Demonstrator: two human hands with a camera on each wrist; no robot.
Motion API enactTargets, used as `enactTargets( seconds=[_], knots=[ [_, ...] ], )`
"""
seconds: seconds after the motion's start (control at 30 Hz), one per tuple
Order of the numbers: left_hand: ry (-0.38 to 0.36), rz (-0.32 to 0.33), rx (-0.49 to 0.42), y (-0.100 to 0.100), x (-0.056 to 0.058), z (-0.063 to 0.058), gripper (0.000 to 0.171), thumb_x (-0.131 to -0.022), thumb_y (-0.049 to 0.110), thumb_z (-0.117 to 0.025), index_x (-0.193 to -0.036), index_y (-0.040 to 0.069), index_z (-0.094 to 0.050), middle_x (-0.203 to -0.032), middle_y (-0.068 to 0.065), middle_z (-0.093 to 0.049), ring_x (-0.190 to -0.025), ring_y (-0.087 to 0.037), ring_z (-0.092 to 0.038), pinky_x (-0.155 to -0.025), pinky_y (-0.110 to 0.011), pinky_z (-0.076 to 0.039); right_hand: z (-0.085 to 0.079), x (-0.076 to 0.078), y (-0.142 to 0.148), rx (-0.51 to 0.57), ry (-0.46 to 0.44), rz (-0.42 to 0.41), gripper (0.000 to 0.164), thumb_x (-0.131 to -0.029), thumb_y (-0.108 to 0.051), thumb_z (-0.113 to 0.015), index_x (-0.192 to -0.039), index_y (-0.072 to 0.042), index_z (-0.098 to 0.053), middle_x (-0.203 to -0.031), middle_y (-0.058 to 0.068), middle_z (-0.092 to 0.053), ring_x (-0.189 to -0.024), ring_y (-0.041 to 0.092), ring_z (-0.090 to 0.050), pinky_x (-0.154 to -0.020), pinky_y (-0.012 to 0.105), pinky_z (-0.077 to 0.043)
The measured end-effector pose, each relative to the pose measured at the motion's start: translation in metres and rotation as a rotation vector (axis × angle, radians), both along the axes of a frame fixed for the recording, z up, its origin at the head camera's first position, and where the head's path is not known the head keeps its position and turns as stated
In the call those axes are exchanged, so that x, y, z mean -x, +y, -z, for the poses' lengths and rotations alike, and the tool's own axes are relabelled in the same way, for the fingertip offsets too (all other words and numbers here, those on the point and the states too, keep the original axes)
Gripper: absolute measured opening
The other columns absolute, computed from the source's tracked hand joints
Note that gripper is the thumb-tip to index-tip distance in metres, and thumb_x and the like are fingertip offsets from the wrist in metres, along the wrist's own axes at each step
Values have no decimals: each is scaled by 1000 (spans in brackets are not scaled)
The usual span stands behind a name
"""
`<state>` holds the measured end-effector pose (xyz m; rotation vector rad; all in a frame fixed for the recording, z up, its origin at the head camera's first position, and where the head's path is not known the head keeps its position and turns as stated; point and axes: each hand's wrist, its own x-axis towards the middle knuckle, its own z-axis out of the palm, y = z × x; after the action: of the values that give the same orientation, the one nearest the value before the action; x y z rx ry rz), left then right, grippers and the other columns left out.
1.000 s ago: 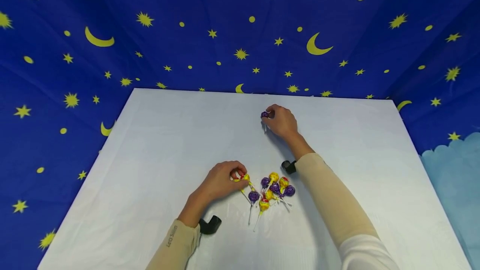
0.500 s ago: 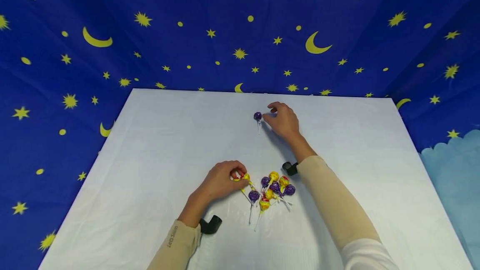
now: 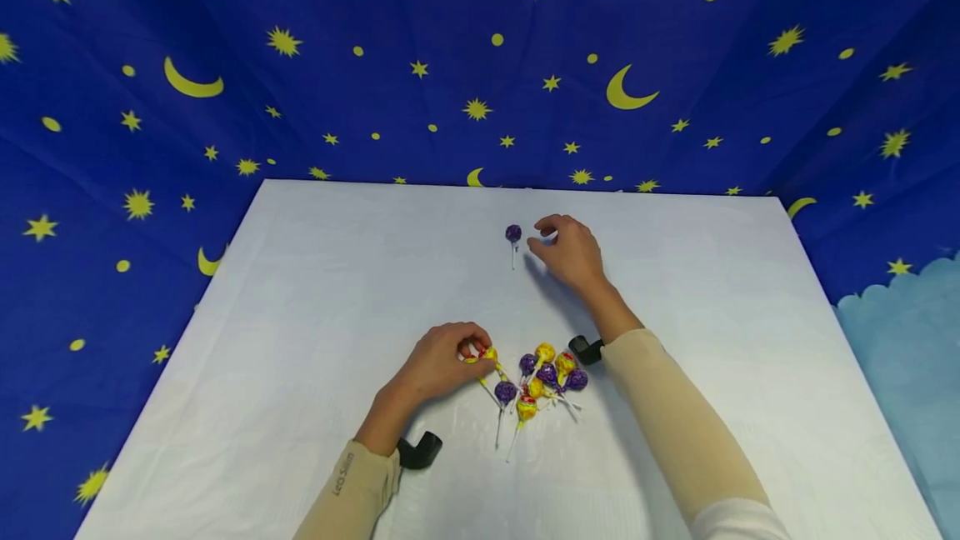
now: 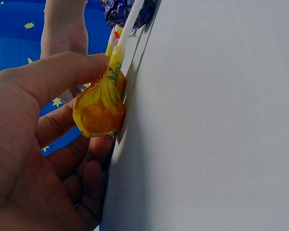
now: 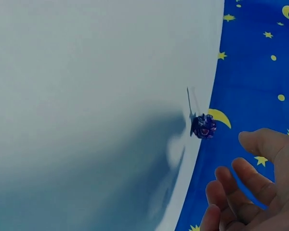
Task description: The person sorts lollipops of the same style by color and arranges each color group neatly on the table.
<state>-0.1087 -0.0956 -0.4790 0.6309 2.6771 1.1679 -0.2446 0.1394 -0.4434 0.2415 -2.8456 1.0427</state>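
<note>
At the far side of the white table, a purple-wrapped lollipop [image 3: 513, 233] lies on its own, its stick toward me. My right hand [image 3: 570, 252] hovers just right of it, fingers apart and touching nothing; the right wrist view shows a gap between thumb and lollipop [image 5: 204, 126]. My left hand [image 3: 446, 361] is at the left of the lollipop pile [image 3: 547, 373], holding a yellow-wrapped lollipop [image 4: 98, 113] between thumb and fingers. Another yellow lollipop sits right beside it, partly hidden. A purple lollipop [image 3: 506, 392] lies close to the left fingertips.
The pile mixes several yellow and purple lollipops with crossing white sticks. A white tabletop [image 3: 337, 273] surrounds everything. Blue star-print cloth [image 3: 420, 40] rises behind the table and at its sides. Black wrist mounts [image 3: 420, 450] sit under both wrists.
The right hand has let go of the purple lollipop, leaving it on the table, and drawn slightly right and back from it. The left hand has stayed still.
</note>
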Motion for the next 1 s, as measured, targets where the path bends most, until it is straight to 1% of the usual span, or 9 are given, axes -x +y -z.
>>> enactTargets(
  seconds=[0.13,0.37,0.47,0.63,0.77,0.9,1.0],
  knots=[
    [0,-3,-9,1,0,0,20,-82,32,-76,-98,23,-68,-82,15,-59,-71,-4,-53,-66,-29,-45,0,-6,2,11,7,-13,34,-87,-29,-69,-111,-6,-69,-100,7,-65,-85,23,-60,-75,41,-45],
    [-2,-1,11,0,-3,2,19,-83,34,-75,-97,25,-67,-81,15,-59,-72,-4,-53,-66,-27,-45,2,-18,8,34,-21,-23,37,-87,-28,-69,-117,-6,-68,-101,6,-66,-86,22,-59,-75,41,-45],
    [4,-5,12,-1,-5,3,19,-82,34,-76,-97,26,-67,-82,15,-58,-72,-4,-52,-66,-27,-45,0,-22,9,32,-12,-30,35,-87,-28,-70,-114,-6,-69,-101,5,-66,-86,21,-59,-75,41,-45],
    [28,4,26,-1,-6,3,19,-82,34,-76,-97,24,-67,-84,13,-58,-73,-6,-52,-67,-28,-45,-2,-26,9,-8,-13,-83,32,-87,-27,-70,-112,-7,-70,-100,5,-67,-84,20,-59,-73,40,-45],
    [22,0,35,-1,-6,2,21,-82,35,-76,-97,24,-67,-85,13,-58,-74,-6,-52,-68,-28,-45,-6,-30,10,-38,-25,-109,31,-87,-27,-70,-111,-7,-70,-97,4,-68,-82,19,-59,-72,39,-46],
    [12,-6,35,0,-6,1,21,-82,35,-76,-98,25,-67,-86,13,-58,-74,-5,-52,-69,-28,-45,-9,-35,13,-35,-43,-111,30,-87,-26,-70,-111,-8,-70,-95,3,-68,-80,18,-60,-70,38,-46],
    [24,-3,34,1,-4,0,21,-83,34,-76,-99,25,-67,-87,12,-59,-75,-5,-53,-70,-29,-45,-9,-37,16,-18,-43,-124,27,-87,-24,-70,-109,-7,-71,-92,2,-67,-77,17,-60,-67,36,-45]
  ],
)
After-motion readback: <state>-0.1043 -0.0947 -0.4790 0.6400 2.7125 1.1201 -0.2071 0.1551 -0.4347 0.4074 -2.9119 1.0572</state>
